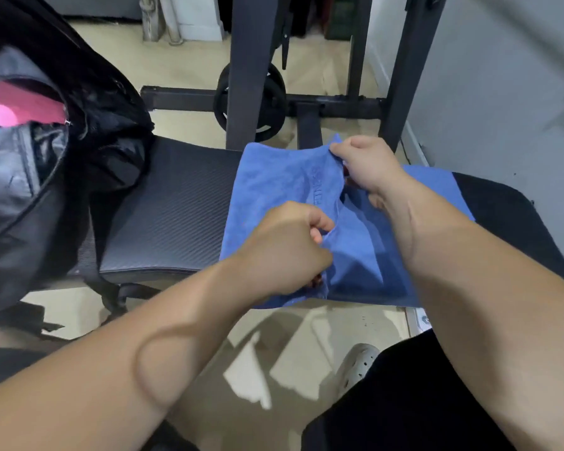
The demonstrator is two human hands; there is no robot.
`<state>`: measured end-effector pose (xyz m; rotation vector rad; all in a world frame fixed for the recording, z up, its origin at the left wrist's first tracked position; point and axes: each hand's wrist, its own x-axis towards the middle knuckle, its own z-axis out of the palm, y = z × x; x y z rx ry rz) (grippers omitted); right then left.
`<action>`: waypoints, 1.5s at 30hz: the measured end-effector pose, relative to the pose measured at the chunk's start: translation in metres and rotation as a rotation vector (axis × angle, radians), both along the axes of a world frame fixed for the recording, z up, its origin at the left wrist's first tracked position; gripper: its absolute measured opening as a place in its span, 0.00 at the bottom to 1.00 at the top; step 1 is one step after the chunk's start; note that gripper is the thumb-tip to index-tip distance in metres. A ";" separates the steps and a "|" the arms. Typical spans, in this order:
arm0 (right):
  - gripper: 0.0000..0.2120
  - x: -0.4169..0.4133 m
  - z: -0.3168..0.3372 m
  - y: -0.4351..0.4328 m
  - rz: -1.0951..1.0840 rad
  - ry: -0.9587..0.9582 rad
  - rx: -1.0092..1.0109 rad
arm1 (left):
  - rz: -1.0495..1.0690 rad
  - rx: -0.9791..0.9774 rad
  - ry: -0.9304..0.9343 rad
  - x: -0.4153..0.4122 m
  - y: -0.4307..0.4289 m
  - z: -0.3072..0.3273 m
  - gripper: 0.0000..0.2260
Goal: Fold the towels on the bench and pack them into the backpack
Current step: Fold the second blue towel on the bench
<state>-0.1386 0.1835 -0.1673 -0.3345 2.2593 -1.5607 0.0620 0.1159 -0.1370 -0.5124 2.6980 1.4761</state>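
Reaches forward with both bare arms, from the lower left corner and the right edge, angled in toward the middle of the view. Holds the left hand (287, 249) nearer the body, knuckles up and fingers curled into a loose fist, pinching a raised fold of the blue towel (274, 180) between thumb and curled fingers. Holds the right hand (368, 167) farther out, back of the hand up, with the wrist in line with the forearm. Pinches the towel's far edge there between thumb and forefinger, with the other fingers tucked below and mostly hidden. Sets the two hands near each other but not touching, gripping the same fold at its near and far ends.
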 end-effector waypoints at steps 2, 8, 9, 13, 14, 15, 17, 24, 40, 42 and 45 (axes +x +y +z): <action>0.16 -0.006 -0.011 0.013 -0.015 -0.007 0.011 | -0.037 -0.078 -0.051 -0.011 0.017 -0.014 0.13; 0.20 -0.010 -0.031 0.033 0.025 -0.010 0.114 | -0.089 -0.245 -0.078 -0.021 0.041 -0.030 0.04; 0.24 -0.009 -0.030 0.033 0.034 0.010 0.117 | -0.094 -0.230 -0.082 -0.021 0.042 -0.031 0.04; 0.20 -0.009 -0.032 0.028 0.074 0.114 0.135 | -0.050 -0.145 -0.146 -0.022 0.044 -0.032 0.07; 0.21 -0.009 -0.032 0.027 0.088 0.118 0.146 | -0.031 -0.117 -0.149 -0.023 0.045 -0.030 0.10; 0.22 -0.009 -0.030 0.027 0.098 0.113 0.147 | -0.006 -0.101 -0.145 -0.024 0.045 -0.029 0.11; 0.25 -0.012 -0.024 0.027 0.110 0.115 0.089 | 0.040 -0.097 -0.124 -0.026 0.045 -0.026 0.11; 0.25 -0.029 -0.015 0.049 0.021 0.174 0.023 | -0.046 -0.052 -0.029 -0.033 0.064 -0.019 0.14; 0.39 0.012 -0.036 0.041 0.389 0.347 0.957 | -0.072 -0.758 -0.292 -0.051 -0.031 -0.086 0.45; 0.42 0.016 -0.045 0.038 0.393 0.350 0.984 | -0.075 -0.756 -0.284 -0.049 -0.037 -0.088 0.48; 0.43 0.022 -0.051 0.033 0.368 0.430 0.948 | -0.069 -0.778 -0.271 -0.044 -0.046 -0.089 0.52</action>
